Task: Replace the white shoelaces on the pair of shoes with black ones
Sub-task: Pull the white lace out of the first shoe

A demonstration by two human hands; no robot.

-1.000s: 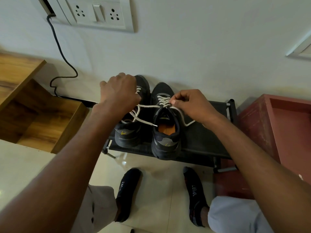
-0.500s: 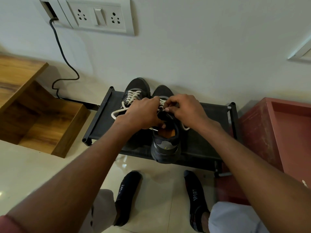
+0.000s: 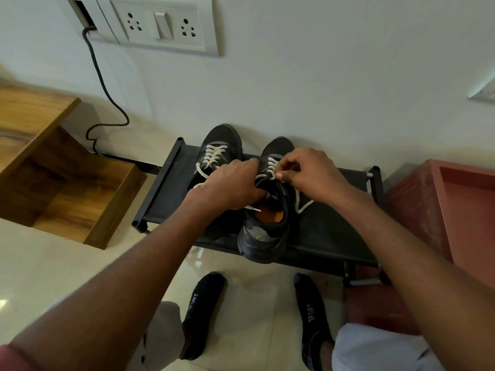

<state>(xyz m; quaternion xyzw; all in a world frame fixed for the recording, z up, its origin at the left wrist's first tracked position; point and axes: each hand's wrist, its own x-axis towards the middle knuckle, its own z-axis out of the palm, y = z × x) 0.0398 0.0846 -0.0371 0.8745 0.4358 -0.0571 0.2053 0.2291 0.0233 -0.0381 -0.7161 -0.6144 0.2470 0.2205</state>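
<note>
Shoes [image 3: 263, 210] dark, white laces [image 3: 270, 167] partly loosened, orange insole [image 3: 269, 216].

I'm looking down at two dark shoes sitting on a low black rack [image 3: 334, 228] in the middle of the frame. My left hand [image 3: 227, 186] is gripping the tongue area of the right-hand shoe [image 3: 263, 236], while my right hand [image 3: 308, 174] is pinching its white lace [image 3: 270, 167] near the upper eyelets — a loose lace end is trailing over the rack below that hand. The left-hand shoe [image 3: 219, 141] is standing just beside it, its white lace [image 3: 213, 155] threaded. A socket panel [image 3: 160, 22] is showing upper left; my socked feet [image 3: 203, 309] are resting on the tiled floor [image 3: 40, 263] at the bottom.
</note>
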